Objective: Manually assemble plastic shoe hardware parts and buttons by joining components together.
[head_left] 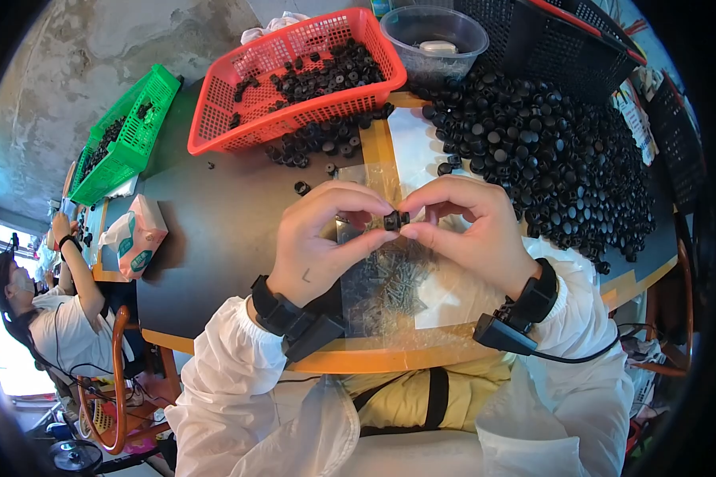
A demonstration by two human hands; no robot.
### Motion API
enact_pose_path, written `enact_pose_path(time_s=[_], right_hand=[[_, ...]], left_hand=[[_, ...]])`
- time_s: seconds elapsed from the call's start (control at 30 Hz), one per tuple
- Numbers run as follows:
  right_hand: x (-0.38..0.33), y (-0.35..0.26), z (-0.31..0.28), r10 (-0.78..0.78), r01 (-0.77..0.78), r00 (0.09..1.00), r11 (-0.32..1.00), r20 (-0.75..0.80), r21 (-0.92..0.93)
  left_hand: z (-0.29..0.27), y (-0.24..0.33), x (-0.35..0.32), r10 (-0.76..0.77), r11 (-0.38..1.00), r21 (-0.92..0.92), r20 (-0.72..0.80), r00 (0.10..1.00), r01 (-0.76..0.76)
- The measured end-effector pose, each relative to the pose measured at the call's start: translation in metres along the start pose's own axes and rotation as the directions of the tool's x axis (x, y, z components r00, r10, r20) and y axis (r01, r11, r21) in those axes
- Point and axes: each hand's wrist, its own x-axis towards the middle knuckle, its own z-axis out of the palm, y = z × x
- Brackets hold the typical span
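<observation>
Between the thumb and fingertips of my left hand [314,234] is one end of a small black round plastic part [394,221]. My right hand [479,222] pinches its other end, so both hands hold it together above the table. It may be two pieces against each other; the fingers hide too much to tell. Below the hands, a heap of small silvery screws or pins [399,282] lies on clear plastic [360,306]. A loose black part [302,188] sits just beyond my left hand.
A large pile of black round caps [541,151] spreads at the right. Behind stand a red basket [223,143] of black parts, a clear tub [434,71] and a black crate [533,48]. Leftward are a tissue pack [143,234], a green basket [139,147] and a seated person [71,330].
</observation>
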Motion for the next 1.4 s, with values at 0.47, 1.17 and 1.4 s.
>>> enact_pose_path(time_s=[0.47,1.17,1.4], right_hand=[[-0.0005,0.0028,0.0018,-0.039,0.038,0.999,0.999,-0.032,-0.021],[-0.0002,-0.0041,0.0020,-0.027,0.025,0.999,0.999,-0.044,-0.047],[-0.0016,-0.0026,0.0019,-0.071,0.070,0.994,0.997,-0.087,-0.017]], left_hand=[[-0.0005,0.0018,0.0015,0.075,0.996,0.050,-0.008,0.997,-0.074],[0.0017,0.0043,0.0005,0.087,0.995,0.061,-0.050,0.995,-0.084],[0.0064,0.0057,0.0008,0.079,0.997,0.034,-0.140,0.987,-0.075]])
